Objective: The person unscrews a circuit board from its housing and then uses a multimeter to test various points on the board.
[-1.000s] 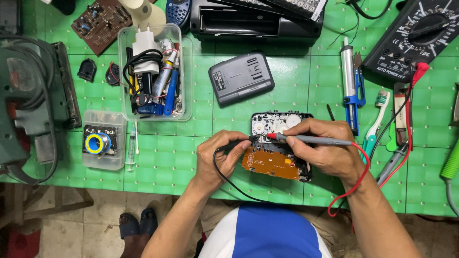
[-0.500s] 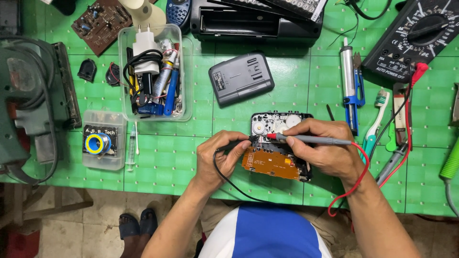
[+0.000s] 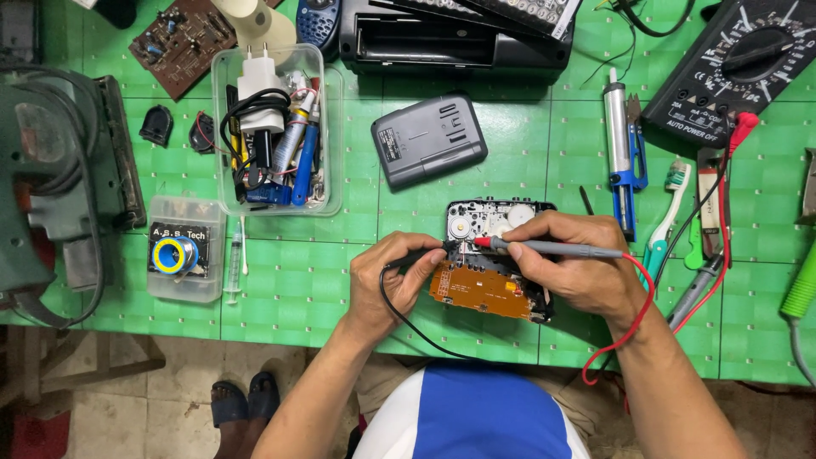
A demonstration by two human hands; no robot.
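Fingers [image 3: 544, 234] of the right hand [image 3: 578, 272] are pinched around a grey test probe [image 3: 561, 249] with a red tip, held pen-style and nearly flat, tip pointing left onto the opened-up cassette player [image 3: 497, 255]. Left hand [image 3: 391, 276] is doing the same with a black probe [image 3: 425, 253], fingers closed on it, tip coming in from the other side so both tips meet near the top edge of the orange circuit board [image 3: 480, 289]. Compared with a second ago, basically nothing has moved: both hands are in the same spot, so it looks like a steady reading being held rather than hunting around. Can't quite tell which exact contact each tip is on, too small to see.

Both wrists rest low on the green table [image 3: 297, 289], forearms angled in from the bottom of the view. Red lead [image 3: 633, 327] loops under the right wrist, black one curls back under the left.

Player sits at the near edge of the table, right in front of the person. Around it: grey cover [image 3: 429, 140] just behind, black multimeter [image 3: 739, 72] at top right, clear tub of odds and ends [image 3: 276, 127] to the left, blue solder sucker [image 3: 620, 161] and toothbrush [image 3: 667, 212] on the right.
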